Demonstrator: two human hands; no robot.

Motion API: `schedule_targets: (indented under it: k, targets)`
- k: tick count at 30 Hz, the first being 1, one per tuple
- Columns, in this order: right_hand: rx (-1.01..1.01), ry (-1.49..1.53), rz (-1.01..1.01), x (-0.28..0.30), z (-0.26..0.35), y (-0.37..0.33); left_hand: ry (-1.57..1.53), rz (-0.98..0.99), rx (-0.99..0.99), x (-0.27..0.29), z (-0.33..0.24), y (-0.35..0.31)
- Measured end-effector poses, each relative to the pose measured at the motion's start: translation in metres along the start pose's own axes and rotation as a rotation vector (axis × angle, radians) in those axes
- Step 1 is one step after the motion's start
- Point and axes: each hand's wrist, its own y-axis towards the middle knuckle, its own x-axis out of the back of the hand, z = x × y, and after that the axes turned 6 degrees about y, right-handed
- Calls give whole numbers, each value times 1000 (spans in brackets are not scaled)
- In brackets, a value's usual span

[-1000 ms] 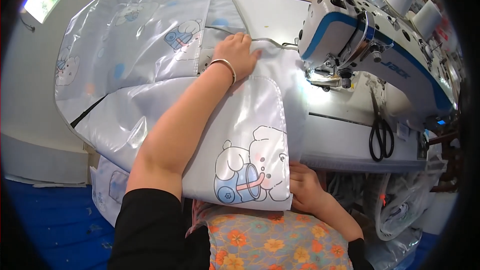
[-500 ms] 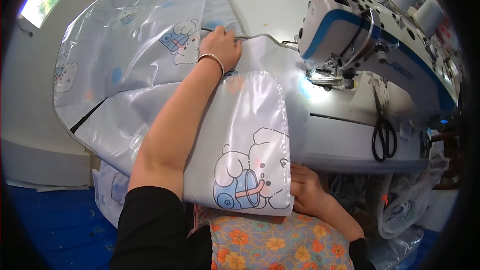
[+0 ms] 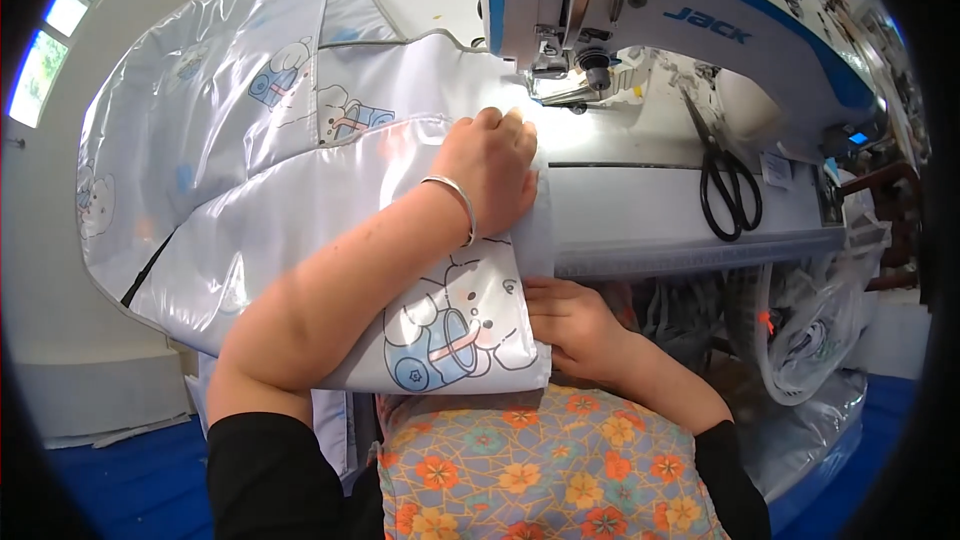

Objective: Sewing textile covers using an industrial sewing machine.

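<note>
A glossy pale grey fabric piece [image 3: 290, 210], printed with white cartoon puppies and blue cups, spreads over the sewing table in layers. One folded flap [image 3: 400, 290] hangs at the table's front edge toward my lap. My left hand [image 3: 488, 172], a silver bangle on its wrist, lies on the flap's upper right edge with bent fingers close together, just left of the needle area. Lower down, my right hand [image 3: 575, 328] pinches the flap's right edge near its bottom corner; its fingertips are partly hidden by the cloth. The lit sewing machine [image 3: 600, 10] stands just beyond my left hand.
Black-handled scissors [image 3: 728, 185] lie on the table right of the needle. Clear plastic bags [image 3: 800, 340] hang below the table at the right. A flowered apron [image 3: 540, 470] covers my lap. Blue sheeting [image 3: 130, 490] covers the floor at left.
My left hand has moved right and nearer along the cloth, from its back part to the flap's edge by the needle. My right hand stays at the flap's lower edge. The view has shifted.
</note>
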Motion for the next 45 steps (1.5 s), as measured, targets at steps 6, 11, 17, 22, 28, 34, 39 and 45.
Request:
schedule_targets:
  k: [6, 11, 17, 22, 28, 34, 39, 45]
  targets:
    - [21, -37, -61, 11, -11, 1, -99, 50, 35, -1, 3, 9]
    - [35, -155, -92, 15, -17, 0, -79, -98, 5, -8, 1, 9]
    - [57, -225, -80, 15, -19, 2, -73, -100, -17, -17, 12, 20]
    - [1, -222, -28, 14, -17, 4, -155, -236, -41, -16, 14, 13]
    - [3, -154, -12, 18, -7, 9, -189, -289, -19, 0, 10, -5]
    - [-59, -140, -36, -2, 0, -27, -123, -215, 197, 12, -11, -52]
    - [-573, -273, -667, -29, -53, -196, -309, -306, 348, 8, -2, -98]
    - [-1488, -29, -1324, -105, -134, -416, -425, -353, 409, -23, 25, -115]
